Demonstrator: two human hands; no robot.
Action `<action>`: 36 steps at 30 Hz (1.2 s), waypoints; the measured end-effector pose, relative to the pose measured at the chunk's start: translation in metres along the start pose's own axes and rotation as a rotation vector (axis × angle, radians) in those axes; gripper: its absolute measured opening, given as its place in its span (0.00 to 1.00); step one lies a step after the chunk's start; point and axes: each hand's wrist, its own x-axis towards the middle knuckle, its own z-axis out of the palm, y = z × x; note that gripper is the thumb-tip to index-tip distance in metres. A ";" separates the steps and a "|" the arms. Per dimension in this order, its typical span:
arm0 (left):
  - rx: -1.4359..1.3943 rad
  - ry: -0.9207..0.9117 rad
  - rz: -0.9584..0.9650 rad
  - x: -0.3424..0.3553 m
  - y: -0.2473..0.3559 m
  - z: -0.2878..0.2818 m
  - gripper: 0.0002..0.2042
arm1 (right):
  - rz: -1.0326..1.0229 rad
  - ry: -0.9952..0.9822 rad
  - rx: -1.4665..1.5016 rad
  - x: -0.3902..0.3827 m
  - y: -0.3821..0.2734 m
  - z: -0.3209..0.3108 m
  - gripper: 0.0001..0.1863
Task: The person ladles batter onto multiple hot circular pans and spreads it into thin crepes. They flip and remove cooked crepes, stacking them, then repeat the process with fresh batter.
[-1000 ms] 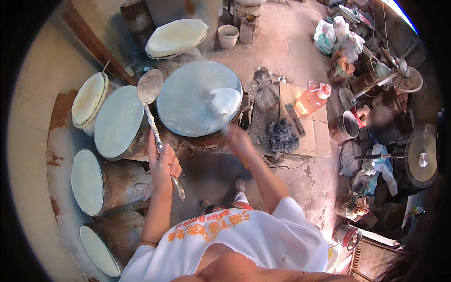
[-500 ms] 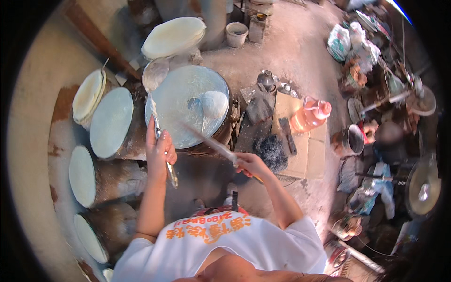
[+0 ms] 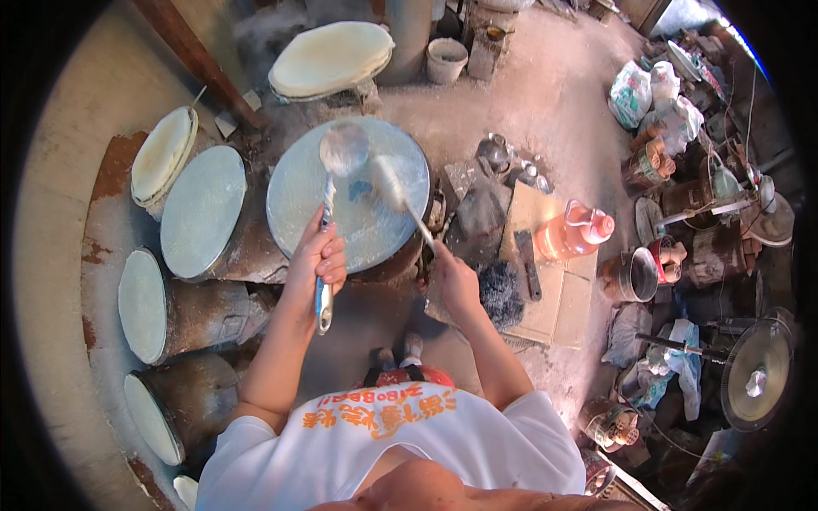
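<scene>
left forearm (image 3: 279, 362) and right forearm (image 3: 492, 347) extend forward; left grip (image 3: 319, 257) is curled closed; right grip (image 3: 456, 280) is closed, slightly lower in view.

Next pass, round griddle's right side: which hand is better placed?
Probably the right hand: it grips a long-handled tool whose blurred head is over that side of the round griddle. The left hand holds a ladle, bowl farther left.

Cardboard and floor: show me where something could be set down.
Cardboard: bare this side of the bottle, right of the dark tool. Floor: bare beyond it, left of the bags. Crowded: right of the pail, and the griddle, under the ladle.
</scene>
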 end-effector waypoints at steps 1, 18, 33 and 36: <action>-0.066 0.032 -0.020 0.007 0.001 -0.004 0.22 | -0.055 -0.046 -0.032 0.009 -0.008 0.000 0.21; -0.431 0.094 -0.021 0.018 -0.068 -0.041 0.05 | 0.415 -0.211 0.814 -0.069 -0.058 0.054 0.17; -1.025 -0.770 0.146 -0.162 -0.093 -0.091 0.17 | -0.193 -0.479 0.209 -0.019 -0.001 0.019 0.18; -1.024 -0.644 0.541 -0.259 -0.128 -0.106 0.18 | -0.584 -0.465 0.176 0.018 -0.042 0.046 0.22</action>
